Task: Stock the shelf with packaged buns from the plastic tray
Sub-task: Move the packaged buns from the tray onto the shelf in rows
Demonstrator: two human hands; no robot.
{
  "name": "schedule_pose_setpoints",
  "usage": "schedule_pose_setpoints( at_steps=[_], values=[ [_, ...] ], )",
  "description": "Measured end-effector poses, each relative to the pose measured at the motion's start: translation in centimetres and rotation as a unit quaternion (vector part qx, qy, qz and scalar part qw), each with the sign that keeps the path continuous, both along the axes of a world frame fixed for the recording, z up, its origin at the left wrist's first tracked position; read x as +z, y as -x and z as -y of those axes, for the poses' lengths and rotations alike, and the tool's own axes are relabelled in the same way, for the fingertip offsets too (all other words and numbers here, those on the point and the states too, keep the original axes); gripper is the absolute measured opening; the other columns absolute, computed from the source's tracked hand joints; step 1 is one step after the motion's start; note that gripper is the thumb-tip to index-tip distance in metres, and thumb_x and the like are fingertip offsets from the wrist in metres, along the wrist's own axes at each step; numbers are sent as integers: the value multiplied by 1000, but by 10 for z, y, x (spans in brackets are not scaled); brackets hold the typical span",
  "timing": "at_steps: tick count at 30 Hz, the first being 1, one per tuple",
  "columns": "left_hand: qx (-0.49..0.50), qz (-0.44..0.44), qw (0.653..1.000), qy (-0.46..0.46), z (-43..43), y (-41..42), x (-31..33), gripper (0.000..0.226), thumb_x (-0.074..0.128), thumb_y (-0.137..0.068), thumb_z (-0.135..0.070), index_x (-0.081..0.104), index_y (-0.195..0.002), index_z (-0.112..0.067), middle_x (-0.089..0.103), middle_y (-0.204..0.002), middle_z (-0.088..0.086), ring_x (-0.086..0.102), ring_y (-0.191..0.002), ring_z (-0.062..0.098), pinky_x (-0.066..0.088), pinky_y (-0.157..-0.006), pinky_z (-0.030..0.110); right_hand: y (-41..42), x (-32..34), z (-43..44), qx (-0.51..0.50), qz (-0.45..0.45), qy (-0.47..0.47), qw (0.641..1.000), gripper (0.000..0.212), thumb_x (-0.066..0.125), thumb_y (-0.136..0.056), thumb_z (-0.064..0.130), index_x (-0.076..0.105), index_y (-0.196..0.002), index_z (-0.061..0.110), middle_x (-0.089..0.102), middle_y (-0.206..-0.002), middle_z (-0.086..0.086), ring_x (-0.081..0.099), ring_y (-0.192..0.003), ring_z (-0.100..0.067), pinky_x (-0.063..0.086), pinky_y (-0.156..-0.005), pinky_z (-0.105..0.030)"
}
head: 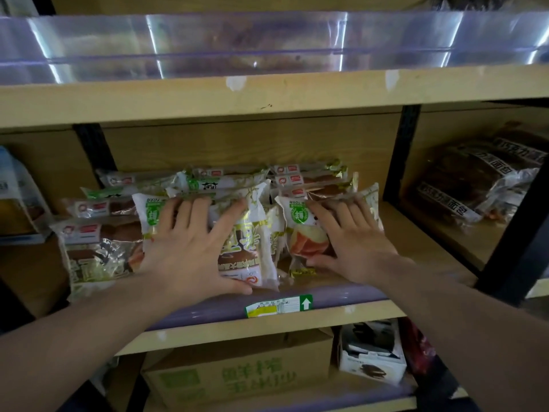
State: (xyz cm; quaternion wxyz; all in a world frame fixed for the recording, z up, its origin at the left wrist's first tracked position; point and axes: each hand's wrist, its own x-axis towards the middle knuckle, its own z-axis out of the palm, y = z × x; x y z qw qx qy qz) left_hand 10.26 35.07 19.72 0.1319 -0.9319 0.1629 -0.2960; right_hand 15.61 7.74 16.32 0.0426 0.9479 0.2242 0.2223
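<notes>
Several packaged buns in white, green and gold wrappers lie stacked on the middle wooden shelf (pixel 421 251). My left hand (pixel 190 248) presses flat on the front left bun pack (pixel 246 251), fingers spread, thumb at its lower edge. My right hand (pixel 350 242) lies on the right bun pack (pixel 297 212), fingers over its top and thumb at its front. More packs (pixel 98 248) sit to the left and in rows behind (pixel 309 179). No plastic tray for carrying is in view.
A clear plastic guard (pixel 267 43) fronts the shelf above. Dark bread packs (pixel 475 179) fill the right bay. A price label (pixel 279 306) sits on the shelf's front strip. Below stand a cardboard box (pixel 237 373) and a small white box (pixel 371 352). Black uprights (pixel 398 150) divide the bays.
</notes>
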Motion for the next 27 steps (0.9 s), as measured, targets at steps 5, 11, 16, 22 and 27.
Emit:
schedule_pose_setpoints(
  at_steps=[5, 11, 16, 22, 27],
  values=[
    [21, -11, 1000, -18, 0, 4, 1, 122, 37, -50, -98, 28, -143, -19, 48, -112, 26, 47, -101, 42, 30, -97, 59, -3, 5, -1, -13, -47, -40, 998, 100, 44, -69, 83, 1, -144, 35, 26, -143, -4, 16, -135, -27, -5, -114, -48],
    [27, 11, 1000, 1, -24, 18, 12, 114, 44, -54, -92, 32, -143, -22, 46, -112, 22, 46, -102, 39, 32, -96, 56, 15, 12, -28, -6, 96, -116, 989, 67, 34, -84, 68, 34, -135, 23, 47, -125, -10, 35, -122, -32, -2, -114, -53],
    [61, 10, 998, -5, -84, 29, 12, 118, 60, -50, -87, 30, -144, -23, 45, -117, 23, 44, -105, 40, 30, -97, 57, 26, 22, -89, 65, 93, -150, 982, 59, 42, -86, 59, 38, -132, 23, 44, -126, -8, 33, -123, -29, 4, -115, -51],
    [104, -110, 988, 37, -128, 33, -7, 118, 26, -49, -102, -11, -144, -42, 15, -137, 9, 11, -126, 28, 3, -105, 49, 21, 20, -131, 132, -30, -34, 990, 73, 50, -80, 65, 12, -139, 44, 15, -151, 2, 6, -139, -19, -19, -110, -45],
    [39, -86, 992, 89, -131, 28, -11, 78, 21, -77, -86, 10, -145, -50, 28, -145, 20, 15, -135, 30, 4, -107, 51, 11, 13, -133, 110, -66, -17, 992, 96, 63, -74, 64, -8, -138, 52, -5, -158, 2, -15, -138, -12, -30, -99, -33]
  ],
)
